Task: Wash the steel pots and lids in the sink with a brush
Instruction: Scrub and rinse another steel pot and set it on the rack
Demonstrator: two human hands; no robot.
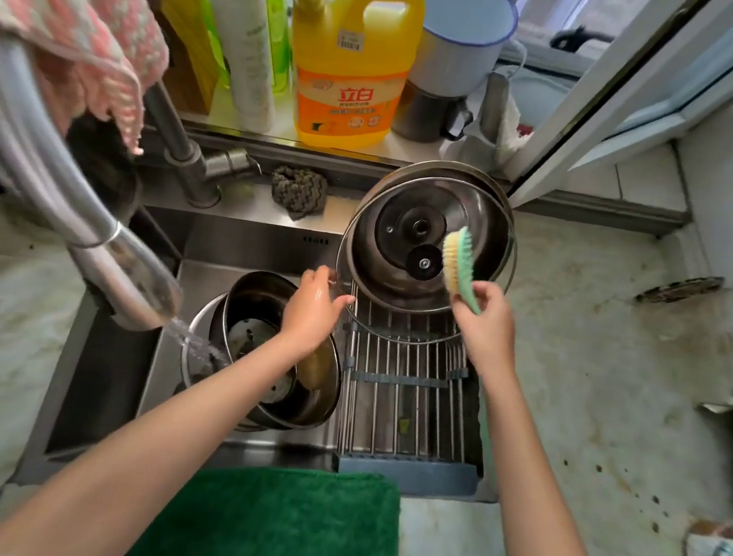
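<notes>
A glass lid with a steel rim (505,266) and a black knob stands tilted over the drying rack (401,400), against a steel pot or lid behind it (436,171). My left hand (313,306) pinches the lid's left rim. My right hand (485,323) grips a green brush (459,268), bristles against the lid's right side. Steel pots (274,349) are stacked in the sink (198,290) on the left. Water runs from the faucet (127,278) into them.
Detergent bottles, with a yellow one (352,66) in front, and a white enamel mug (463,33) stand on the back ledge. A scrubbing pad (299,192) lies behind the sink. A green cloth (282,519) covers the front edge. A pink towel (65,15) hangs at upper left.
</notes>
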